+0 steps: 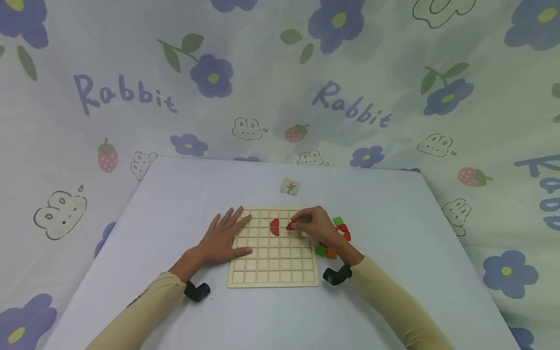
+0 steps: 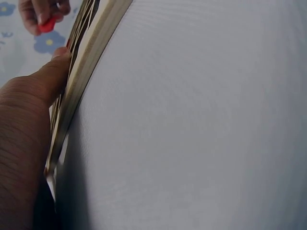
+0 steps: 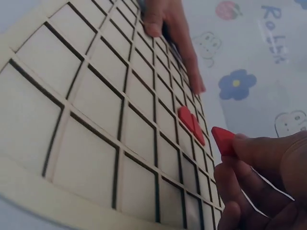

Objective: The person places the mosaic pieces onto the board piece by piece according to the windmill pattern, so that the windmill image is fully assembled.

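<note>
A light wooden grid board [image 1: 262,278] lies on the white table. Two red quarter-circle pieces [image 1: 274,227] sit in neighbouring squares of its upper middle, straight sides together. My right hand [image 1: 316,226] pinches another red quarter-circle piece [image 3: 223,142] between thumb and fingers, just over the board, to the right of that pair. My left hand [image 1: 220,239] rests spread on the board's left edge, fingers straight, with its thumb [image 2: 58,64] along the edge in the left wrist view.
Right of the board, partly behind my right wrist, lie loose pieces: green ones [image 1: 338,221], red ones [image 1: 347,236] and an orange one [image 1: 331,253]. A small printed pattern card [image 1: 290,186] lies beyond the board. Patterned cloth [image 1: 271,97] hangs behind the table.
</note>
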The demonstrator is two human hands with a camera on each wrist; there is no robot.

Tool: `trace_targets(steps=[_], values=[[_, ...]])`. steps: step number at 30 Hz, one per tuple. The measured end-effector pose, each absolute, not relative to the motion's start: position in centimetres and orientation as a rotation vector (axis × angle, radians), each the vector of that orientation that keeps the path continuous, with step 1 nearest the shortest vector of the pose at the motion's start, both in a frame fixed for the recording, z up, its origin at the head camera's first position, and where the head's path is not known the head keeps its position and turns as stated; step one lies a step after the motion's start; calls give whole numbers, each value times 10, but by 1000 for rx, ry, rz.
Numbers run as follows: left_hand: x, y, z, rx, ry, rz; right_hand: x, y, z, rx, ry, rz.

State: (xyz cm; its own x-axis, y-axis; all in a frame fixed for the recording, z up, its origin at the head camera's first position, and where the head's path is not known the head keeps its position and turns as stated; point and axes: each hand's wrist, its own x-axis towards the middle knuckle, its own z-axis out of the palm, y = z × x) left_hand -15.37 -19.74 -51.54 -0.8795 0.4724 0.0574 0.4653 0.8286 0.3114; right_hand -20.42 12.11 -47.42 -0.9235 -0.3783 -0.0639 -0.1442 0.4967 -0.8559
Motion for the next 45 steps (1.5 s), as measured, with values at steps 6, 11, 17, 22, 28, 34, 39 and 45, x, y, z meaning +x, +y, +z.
trace_targets(steps=[6,11,17,22,28,34,39,45], values=[[-154,-198,-518,774,2984,501,-203,109,-487,-578,2590,-1309],[-154,-198,-519,783,2985,503,-199,102,-497,-624,2711,-1193],[-154,-200,-520,779,2991,507,-195,99,-501,-731,2778,-1079],[-153,-197,-518,786,2987,529,-190,109,-499,-746,2771,-1150],[-152,-196,-515,780,2988,527,-182,130,-494,-734,2769,-1191],[-152,-198,-513,780,2999,511,-174,155,-492,-716,2819,-1085],[-154,-198,-514,780,3012,497,-171,176,-493,-644,2891,-992],[-153,-198,-517,766,2992,515,-172,205,-497,-561,3047,-832]])
